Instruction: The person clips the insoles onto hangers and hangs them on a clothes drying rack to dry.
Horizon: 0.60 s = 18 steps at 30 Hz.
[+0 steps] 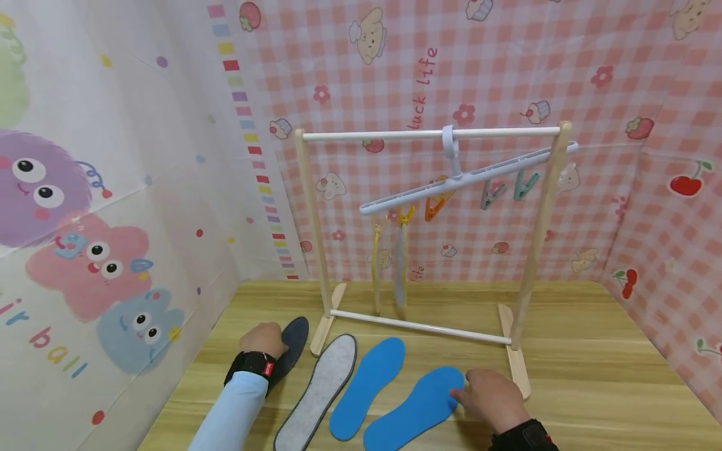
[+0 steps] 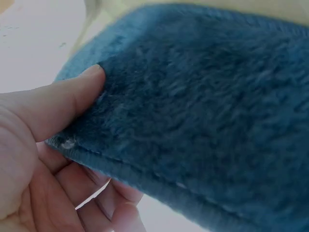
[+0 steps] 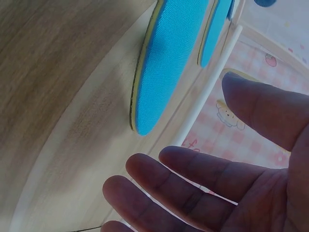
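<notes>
At the left of the table my left hand [image 1: 264,340] pinches a dark fuzzy insole [image 2: 203,96]; the left wrist view shows the thumb on its top face and the fingers curled beneath its stitched edge. Beside it lies a grey insole [image 1: 324,388] with a dark rim. Two blue insoles lie further right, a narrower one [image 1: 369,385] and a wider one [image 1: 420,410]. My right hand [image 1: 489,394] hovers at the toe end of the wider one, its fingers spread and apart from it in the right wrist view [image 3: 169,63].
A wooden rack [image 1: 536,250] stands behind, with a white top bar. From it a tilted hanger [image 1: 417,195] carries several clips, including an orange clip [image 1: 435,203] and a teal clip [image 1: 526,186]. Two thin insoles hang at its lower left end, one grey [image 1: 401,269]. Patterned cloth walls enclose the table.
</notes>
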### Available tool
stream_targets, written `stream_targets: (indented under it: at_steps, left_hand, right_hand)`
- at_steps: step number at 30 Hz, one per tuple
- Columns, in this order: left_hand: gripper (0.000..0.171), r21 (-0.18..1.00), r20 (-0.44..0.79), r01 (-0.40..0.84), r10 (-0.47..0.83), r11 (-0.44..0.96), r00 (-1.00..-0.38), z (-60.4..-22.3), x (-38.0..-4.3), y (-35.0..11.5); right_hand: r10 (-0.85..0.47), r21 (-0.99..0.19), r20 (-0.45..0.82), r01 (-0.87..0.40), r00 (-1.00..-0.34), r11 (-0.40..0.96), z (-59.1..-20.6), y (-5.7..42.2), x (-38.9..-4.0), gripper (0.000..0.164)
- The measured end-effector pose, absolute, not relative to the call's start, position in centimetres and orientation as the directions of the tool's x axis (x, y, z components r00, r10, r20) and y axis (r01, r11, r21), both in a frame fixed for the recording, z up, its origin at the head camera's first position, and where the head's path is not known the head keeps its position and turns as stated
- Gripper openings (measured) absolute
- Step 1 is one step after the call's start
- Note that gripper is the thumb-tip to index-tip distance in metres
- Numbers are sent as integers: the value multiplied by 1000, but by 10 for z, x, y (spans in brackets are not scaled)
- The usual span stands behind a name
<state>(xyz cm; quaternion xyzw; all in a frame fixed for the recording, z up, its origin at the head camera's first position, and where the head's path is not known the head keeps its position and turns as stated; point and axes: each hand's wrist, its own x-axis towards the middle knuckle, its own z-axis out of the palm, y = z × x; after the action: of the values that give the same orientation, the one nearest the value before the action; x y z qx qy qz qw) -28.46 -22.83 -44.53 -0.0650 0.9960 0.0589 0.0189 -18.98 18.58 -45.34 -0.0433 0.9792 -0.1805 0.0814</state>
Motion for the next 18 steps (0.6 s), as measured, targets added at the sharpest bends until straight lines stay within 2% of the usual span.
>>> stream_targets:
  at_steps: [3, 12, 18]
  left_hand:
    - [23, 126, -14, -106, -105, 986, -994, -437, -282, -223]
    - [21, 212, 220, 38, -10, 977, -975, -411, -276, -200]
    - [20, 211, 282, 112, 49, 971, -958, -400, -271, -183]
  right_hand:
    - [-117, -354, -142, -60, -983, 933, -453, 184, -190, 44]
    - [-104, -354, -137, -49, -985, 934, -450, 181, -193, 37]
    - [-105, -352, -130, -53, -986, 935, -449, 180, -193, 36]
